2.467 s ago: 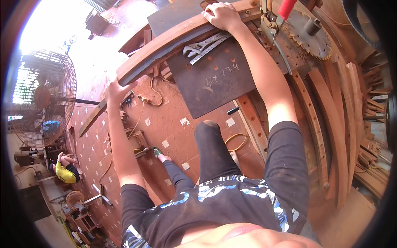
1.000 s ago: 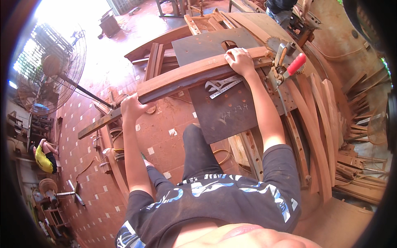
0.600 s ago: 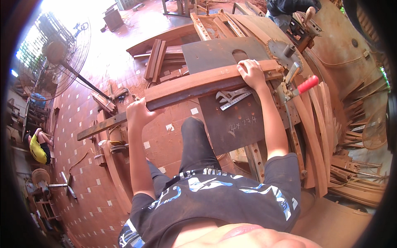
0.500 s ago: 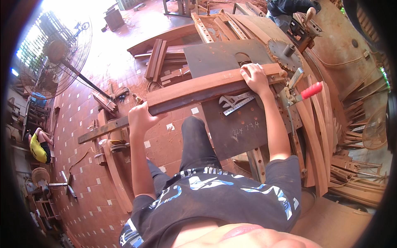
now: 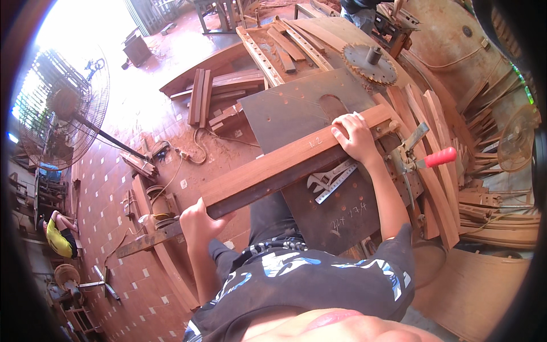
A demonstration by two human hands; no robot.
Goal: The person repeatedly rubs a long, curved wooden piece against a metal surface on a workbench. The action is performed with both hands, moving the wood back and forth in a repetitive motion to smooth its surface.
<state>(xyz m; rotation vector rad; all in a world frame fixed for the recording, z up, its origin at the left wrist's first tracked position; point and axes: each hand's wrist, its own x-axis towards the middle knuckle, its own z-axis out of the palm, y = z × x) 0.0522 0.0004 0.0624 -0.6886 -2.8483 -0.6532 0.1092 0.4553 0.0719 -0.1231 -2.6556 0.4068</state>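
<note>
A long reddish-brown wooden board (image 5: 285, 153) lies on a dark jig bar (image 5: 256, 195) across the metal saw table (image 5: 290, 114). My left hand (image 5: 202, 225) is closed round the near left end, its thumb up against the board. Further right, my right hand (image 5: 356, 135) is wrapped over the board, fingers on its far side. Just beyond that hand, a toggle clamp (image 5: 409, 149) with a red handle (image 5: 440, 158) is fixed at the jig's right end. An adjustable wrench (image 5: 326, 179) and a steel ruler (image 5: 337, 185) lie on the table below the board.
A toothed circular saw blade (image 5: 369, 64) lies flat beyond the table, whose top has an oval opening (image 5: 332, 105). Curved wooden pieces (image 5: 436, 188) lean at the right. Cut timber (image 5: 199, 98), a cable and a standing fan (image 5: 62, 108) occupy the left. A person in yellow (image 5: 60, 236) sits far left.
The board and jig have swung so their left end is nearer my body, my left hand moving with it. More of the table opening shows. The view has shifted as well.
</note>
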